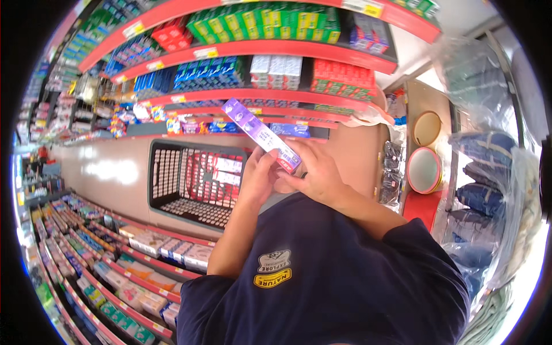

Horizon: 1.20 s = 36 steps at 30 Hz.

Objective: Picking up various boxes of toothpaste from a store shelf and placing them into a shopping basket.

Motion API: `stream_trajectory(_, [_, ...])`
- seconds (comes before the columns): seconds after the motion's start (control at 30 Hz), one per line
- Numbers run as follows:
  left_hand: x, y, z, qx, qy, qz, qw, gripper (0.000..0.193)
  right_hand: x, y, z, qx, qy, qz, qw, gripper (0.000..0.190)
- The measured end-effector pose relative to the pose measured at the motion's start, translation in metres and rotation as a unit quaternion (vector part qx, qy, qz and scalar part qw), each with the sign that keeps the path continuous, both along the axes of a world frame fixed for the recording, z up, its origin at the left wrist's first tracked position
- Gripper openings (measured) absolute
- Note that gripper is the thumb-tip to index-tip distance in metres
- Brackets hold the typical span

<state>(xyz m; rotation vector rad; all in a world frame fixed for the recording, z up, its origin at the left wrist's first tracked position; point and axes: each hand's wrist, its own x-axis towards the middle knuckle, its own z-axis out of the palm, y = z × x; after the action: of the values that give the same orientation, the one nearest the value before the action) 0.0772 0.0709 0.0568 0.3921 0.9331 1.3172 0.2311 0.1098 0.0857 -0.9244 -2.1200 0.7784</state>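
A long purple and white carton (258, 131), which looks like a toothpaste box, is held at a slant in front of my chest. My left hand (257, 177) grips its near left edge, with the thumb on the printed face. My right hand (320, 174) holds the red and purple near end from the right. The far end of the carton points up and left toward the shelves. Below it, to the left of my hands, a dark grey plastic shopping basket (152, 177) with lattice walls stands over the floor. Light shows through the basket's lattice.
Red-edged shelves (241, 48) in front carry green cartons (267, 23), blue cartons (209, 72) and red cartons (343, 74). More stocked shelves (142, 269) run along the lower left. At right are round mirrors (424, 170) and plastic-covered goods (485, 198). Tan floor (99, 168) lies between.
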Motion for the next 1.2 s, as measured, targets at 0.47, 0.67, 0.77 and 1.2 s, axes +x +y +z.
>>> stream_trajectory(0.47, [0.053, 0.01, 0.016, 0.098, 0.267, -0.216, 0.934, 0.042, 0.146, 0.0, 0.03, -0.183, 0.341, -0.263, 0.884, 0.039])
stream_trajectory(0.67, [0.038, -0.009, -0.004, 0.05, 0.291, -0.191, 0.936, 0.043, 0.184, 0.074, 0.024, -0.04, 0.274, -0.406, 0.871, 0.037])
stream_trajectory(0.77, [0.03, -0.019, -0.011, 0.003, 0.294, -0.179, 0.939, 0.045, 0.181, 0.135, 0.01, 0.0, 0.25, -0.419, 0.873, 0.038])
stream_trajectory(1.2, [0.018, -0.05, -0.022, -0.035, 0.312, -0.089, 0.945, 0.042, 0.13, 0.228, 0.026, 0.176, -0.047, -0.387, 0.904, 0.047])
